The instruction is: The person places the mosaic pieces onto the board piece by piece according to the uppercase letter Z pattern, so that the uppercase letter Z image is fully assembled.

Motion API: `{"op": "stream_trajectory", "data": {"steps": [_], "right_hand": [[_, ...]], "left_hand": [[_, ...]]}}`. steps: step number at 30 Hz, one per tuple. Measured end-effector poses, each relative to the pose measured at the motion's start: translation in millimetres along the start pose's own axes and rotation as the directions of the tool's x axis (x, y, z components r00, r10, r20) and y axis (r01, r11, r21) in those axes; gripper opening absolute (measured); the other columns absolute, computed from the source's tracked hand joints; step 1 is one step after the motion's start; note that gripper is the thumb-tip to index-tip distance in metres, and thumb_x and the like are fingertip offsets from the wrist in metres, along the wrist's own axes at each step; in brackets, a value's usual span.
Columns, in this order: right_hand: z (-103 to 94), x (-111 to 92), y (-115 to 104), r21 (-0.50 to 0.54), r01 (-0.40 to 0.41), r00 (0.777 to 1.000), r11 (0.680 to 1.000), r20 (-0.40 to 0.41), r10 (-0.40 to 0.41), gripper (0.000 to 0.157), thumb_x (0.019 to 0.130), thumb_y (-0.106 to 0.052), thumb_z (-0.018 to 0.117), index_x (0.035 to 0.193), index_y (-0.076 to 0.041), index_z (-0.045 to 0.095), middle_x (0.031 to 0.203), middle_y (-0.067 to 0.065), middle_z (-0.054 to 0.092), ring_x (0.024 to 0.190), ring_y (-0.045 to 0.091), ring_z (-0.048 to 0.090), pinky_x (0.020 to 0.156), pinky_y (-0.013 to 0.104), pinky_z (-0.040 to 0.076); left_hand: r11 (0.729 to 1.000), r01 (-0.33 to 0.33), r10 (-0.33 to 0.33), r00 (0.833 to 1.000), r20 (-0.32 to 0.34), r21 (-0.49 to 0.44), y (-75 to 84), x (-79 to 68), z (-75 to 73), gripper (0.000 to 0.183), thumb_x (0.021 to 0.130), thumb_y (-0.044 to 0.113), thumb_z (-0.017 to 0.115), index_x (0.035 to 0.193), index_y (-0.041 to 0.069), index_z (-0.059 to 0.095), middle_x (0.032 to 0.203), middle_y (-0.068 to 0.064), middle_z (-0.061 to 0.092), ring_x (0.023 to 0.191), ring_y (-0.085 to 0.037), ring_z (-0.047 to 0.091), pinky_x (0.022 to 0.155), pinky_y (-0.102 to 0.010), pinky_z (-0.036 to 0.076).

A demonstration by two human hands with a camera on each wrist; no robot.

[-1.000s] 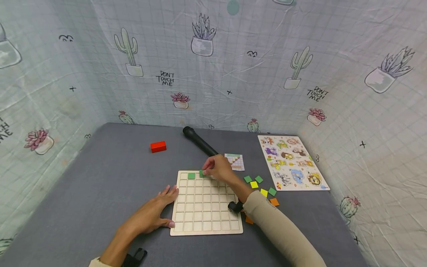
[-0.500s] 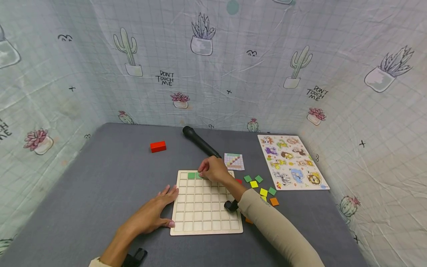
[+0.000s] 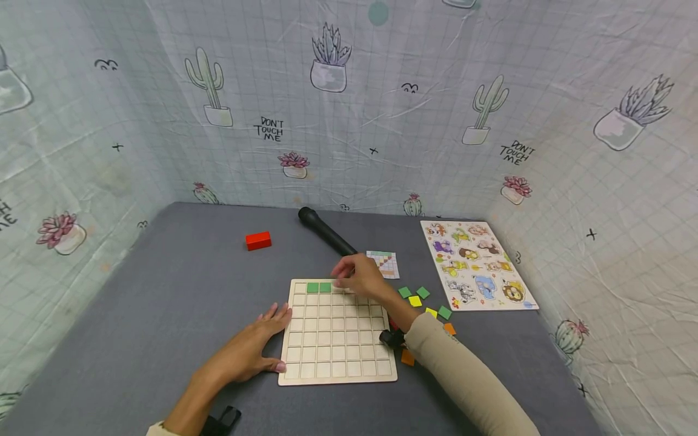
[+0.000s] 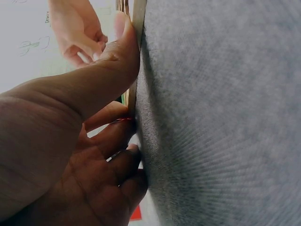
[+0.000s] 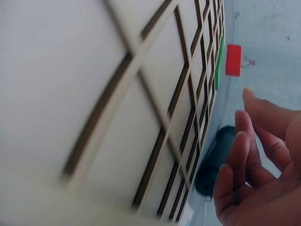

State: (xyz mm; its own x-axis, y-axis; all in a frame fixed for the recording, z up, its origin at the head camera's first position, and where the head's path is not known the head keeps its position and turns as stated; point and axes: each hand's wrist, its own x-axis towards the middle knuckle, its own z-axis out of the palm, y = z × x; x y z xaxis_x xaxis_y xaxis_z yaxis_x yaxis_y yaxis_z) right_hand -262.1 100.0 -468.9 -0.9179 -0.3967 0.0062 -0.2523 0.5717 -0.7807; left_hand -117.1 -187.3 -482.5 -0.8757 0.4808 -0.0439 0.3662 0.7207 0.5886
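A pale wooden grid board (image 3: pixel 338 348) lies flat on the table, with two green square tiles (image 3: pixel 319 287) side by side in its far row. My left hand (image 3: pixel 260 339) rests at the board's left edge, fingers extended and thumb touching the near corner; the left wrist view shows the thumb (image 4: pixel 126 35) against the rim. Above the far edge hovers my right hand (image 3: pixel 360 275), just right of the green tiles. In the right wrist view its fingers are loosely bent, with nothing visible between thumb and fingertips. The right forearm covers some tiles beside the board.
Loose green (image 3: pixel 423 293), yellow (image 3: pixel 415 301) and orange tiles (image 3: pixel 408 357) lie right of the board. Behind are a black microphone (image 3: pixel 327 233), a small patterned card (image 3: pixel 388 272) and a red block (image 3: pixel 258 240). An animal picture board (image 3: pixel 480 266) lies far right.
The second green tile, pinched by my right hand earlier, now lies in the grid beside the first. My right hand has let go and shifted slightly right. The left hand stays put.
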Motion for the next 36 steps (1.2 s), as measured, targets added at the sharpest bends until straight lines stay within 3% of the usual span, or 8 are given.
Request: {"op": "stream_trajectory", "data": {"steps": [10,20,28,36], "right_hand": [[-35.0,-23.6,29.8,0.048,0.003,0.999,0.999,-0.041,-0.001,0.017,0.092,-0.009,0.084,0.106,-0.004,0.078,0.095,0.010,0.073,0.075,0.023,0.060,0.068,0.029,0.052],[-71.3,-55.3,60.4,0.046,-0.002,0.998,0.999,-0.062,0.005,0.020,0.093,-0.003,0.080,0.113,0.000,0.076,0.101,0.018,0.072,0.075,0.023,0.057,0.066,0.024,0.049],[-94.5,-72.2,77.2,-0.083,-0.109,0.993,0.991,-0.052,0.105,0.021,0.094,-0.010,0.081,0.115,-0.007,0.077,0.109,0.013,0.074,0.080,0.022,0.060,0.073,0.033,0.053],[-97.1,-71.8,85.4,-0.191,-0.179,0.984,0.965,-0.047,0.173,0.016,0.091,-0.009,0.084,0.106,-0.009,0.078,0.093,0.006,0.070,0.084,0.018,0.061,0.077,0.032,0.051]], "left_hand": [[1.000,0.014,-0.014,1.000,0.007,0.008,-1.2,1.3,0.5,0.106,0.080,0.031,0.091,0.164,0.001,0.035,0.174,-0.017,0.029,0.163,-0.045,0.021,0.130,-0.063,0.023],[1.000,0.000,0.000,1.000,0.005,0.006,-0.1,0.3,-0.3,0.105,0.080,0.030,0.091,0.163,-0.001,0.036,0.174,-0.019,0.029,0.163,-0.045,0.022,0.129,-0.063,0.024],[1.000,-0.002,0.002,1.000,-0.003,0.005,1.2,-0.5,-0.6,0.105,0.079,0.030,0.091,0.163,-0.001,0.037,0.174,-0.019,0.030,0.162,-0.046,0.022,0.129,-0.063,0.025],[1.000,-0.004,0.004,1.000,-0.002,0.007,0.9,-0.2,0.2,0.104,0.079,0.030,0.091,0.163,-0.001,0.037,0.173,-0.019,0.030,0.162,-0.046,0.023,0.129,-0.063,0.025]]}}
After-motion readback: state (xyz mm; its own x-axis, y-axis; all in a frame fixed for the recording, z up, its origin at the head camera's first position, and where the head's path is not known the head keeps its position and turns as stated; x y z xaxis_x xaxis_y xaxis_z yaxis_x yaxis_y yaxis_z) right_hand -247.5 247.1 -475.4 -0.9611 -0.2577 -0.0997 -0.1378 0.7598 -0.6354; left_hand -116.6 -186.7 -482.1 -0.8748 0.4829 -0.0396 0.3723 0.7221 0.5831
